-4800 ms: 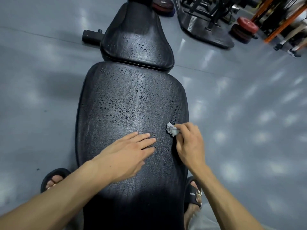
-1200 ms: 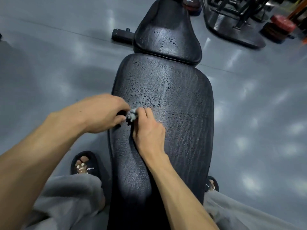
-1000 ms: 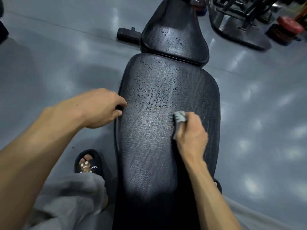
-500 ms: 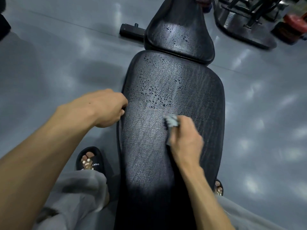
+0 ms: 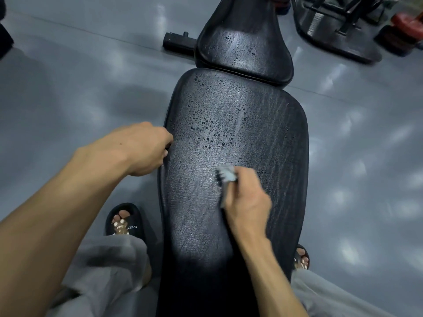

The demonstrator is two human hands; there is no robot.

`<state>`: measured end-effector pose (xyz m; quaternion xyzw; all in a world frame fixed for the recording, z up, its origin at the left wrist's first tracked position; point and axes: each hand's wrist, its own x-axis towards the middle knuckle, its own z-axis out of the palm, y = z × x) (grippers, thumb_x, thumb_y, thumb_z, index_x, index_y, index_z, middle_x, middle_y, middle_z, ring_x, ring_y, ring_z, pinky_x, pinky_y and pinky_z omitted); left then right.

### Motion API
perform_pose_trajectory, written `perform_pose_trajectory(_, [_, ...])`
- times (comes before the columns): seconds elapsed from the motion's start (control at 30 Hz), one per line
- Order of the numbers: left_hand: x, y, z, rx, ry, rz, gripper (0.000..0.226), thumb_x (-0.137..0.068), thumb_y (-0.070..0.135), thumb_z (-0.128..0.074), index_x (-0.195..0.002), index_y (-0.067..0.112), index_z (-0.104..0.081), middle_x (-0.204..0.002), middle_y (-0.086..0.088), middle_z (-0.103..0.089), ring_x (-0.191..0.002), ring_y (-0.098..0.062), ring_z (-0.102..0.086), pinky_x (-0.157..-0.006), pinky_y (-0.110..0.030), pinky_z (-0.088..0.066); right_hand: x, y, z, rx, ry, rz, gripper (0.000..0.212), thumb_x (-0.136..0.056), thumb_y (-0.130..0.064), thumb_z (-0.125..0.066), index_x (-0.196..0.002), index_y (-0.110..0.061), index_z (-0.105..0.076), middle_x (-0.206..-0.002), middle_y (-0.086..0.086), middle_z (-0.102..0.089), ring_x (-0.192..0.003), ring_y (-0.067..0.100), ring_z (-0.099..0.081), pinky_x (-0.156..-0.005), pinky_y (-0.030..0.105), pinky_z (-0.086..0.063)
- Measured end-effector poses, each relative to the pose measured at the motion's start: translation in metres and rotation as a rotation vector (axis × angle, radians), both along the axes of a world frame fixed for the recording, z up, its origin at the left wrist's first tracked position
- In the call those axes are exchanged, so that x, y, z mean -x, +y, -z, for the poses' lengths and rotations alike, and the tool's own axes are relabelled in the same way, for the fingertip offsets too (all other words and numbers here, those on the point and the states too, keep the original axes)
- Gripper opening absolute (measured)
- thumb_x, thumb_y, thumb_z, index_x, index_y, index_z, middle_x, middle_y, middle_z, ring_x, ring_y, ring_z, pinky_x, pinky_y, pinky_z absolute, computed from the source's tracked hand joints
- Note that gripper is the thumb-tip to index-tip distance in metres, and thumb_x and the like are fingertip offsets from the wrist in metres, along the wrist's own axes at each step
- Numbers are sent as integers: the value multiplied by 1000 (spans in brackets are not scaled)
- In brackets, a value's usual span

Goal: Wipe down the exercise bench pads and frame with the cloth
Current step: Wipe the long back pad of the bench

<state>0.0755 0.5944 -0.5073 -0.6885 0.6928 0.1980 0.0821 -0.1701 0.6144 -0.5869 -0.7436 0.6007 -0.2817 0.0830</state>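
Back pad [image 5: 238, 156]: long black textured vinyl, lying flat, running away from the viewer; water droplets cluster on its far half, the near half looks streaked.
Seat pad [image 5: 245, 46]: smaller black pad just beyond the long one, tilted up, beaded with droplets.
Cloth [image 5: 225, 175]: small grey wad, bunched, pressed on the long pad's middle.
Frame [image 5: 178, 41]: black bar jutting left under the seat pad.

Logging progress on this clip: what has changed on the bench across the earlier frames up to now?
The left hand left the top of the long pad and now grips its left edge. The right hand, holding the cloth, swept from the right edge to the left edge, then back to mid-pad. Droplets cleared from the near part; those farther up and on the small pad remain.
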Motion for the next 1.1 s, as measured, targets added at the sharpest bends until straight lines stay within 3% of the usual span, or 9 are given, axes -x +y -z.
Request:
perform_pose_trajectory(0.1, [0,3,-1,-6,-13,-20,28,-100,24,-49,-73,21,-41,-78,-5,-52,-91,-39,-60,-81,-41,-54,41,-23,-5,-29,-23,237,14,-101,-31,-59,-108,-21,-65,-102,1,-67,-77,32,-65,-64,34,-39])
perform_pose_trajectory(0.17, [0,4,-2,-15,-7,-26,27,-101,23,-49,-74,20,-42,-80,-5,-53,-92,-39,-59,-81,-40,-54,38,-29,-8,-29,-19,272,13,-100,-28,-58,-108,-19,-65,-102,3,-66,-76,32,-63,-63,34,-38])
perform_pose_trajectory(0.3, [0,6,-5,-36,0,-30,20,-100,23,-48,-80,20,-48,-82,-5,-55,-94,-38,-61,-81,-39,-54,-32,-13,-8,21,19,-5,27,-104,-41,-49,-104,-20,-67,-91,-5,-64,-54,8,-42,-48,10,-22])
perform_pose_trajectory(0.43, [-3,8,-9,-86,13,-52,16,-101,24,-48,-100,19,-63,-99,-9,-67,-99,-36,-62,-87,-41,-54,-59,-20,-4,66,259,-314,16,-100,-34,-61,-104,-20,-66,-91,-2,-60,-49,20,-55,-49,24,-28])
perform_pose_trajectory(0.53, [-4,9,-8,-129,16,-69,20,-102,23,-49,-86,17,-59,-87,-6,-63,-91,-34,-59,-77,-35,-49,-40,-51,-12,64,227,-224,23,-100,-37,-51,-108,-19,-63,-99,-1,-62,-58,26,-60,-46,29,-40])
perform_pose_trajectory(0.63, [-13,4,-5,-113,-6,-101,19,-99,15,-51,-81,15,-55,-78,-5,-59,-85,-34,-59,-72,-33,-48,-46,-43,-10,144,300,-387,15,-96,-28,-61,-104,-16,-63,-93,2,-59,-55,28,-58,-44,35,-43])
perform_pose_trajectory(0.73, [-33,0,-6,-47,5,-131,12,-96,15,-51,-96,19,-63,-101,-9,-66,-97,-37,-63,-87,-43,-56,-64,-10,-1,206,379,-709,14,-90,-21,-73,-101,-17,-66,-87,3,-55,-65,25,-54,-58,39,-42])
perform_pose_trajectory(0.83, [-51,-3,-11,16,12,-154,27,-94,15,-52,-116,24,-64,-120,-5,-67,-106,-37,-64,-92,-45,-55,-75,-12,0,231,435,-898,8,-93,-19,-70,-100,-17,-67,-88,3,-55,-70,25,-52,-64,38,-37])
perform_pose_trajectory(1.1, [-71,-13,-14,54,39,-173,38,-95,8,-51,-128,23,-63,-128,-2,-68,-116,-32,-63,-98,-44,-53,-109,-70,-22,313,525,-897,15,-101,-27,-58,-106,-19,-70,-93,3,-58,-79,28,-54,-69,40,-38])
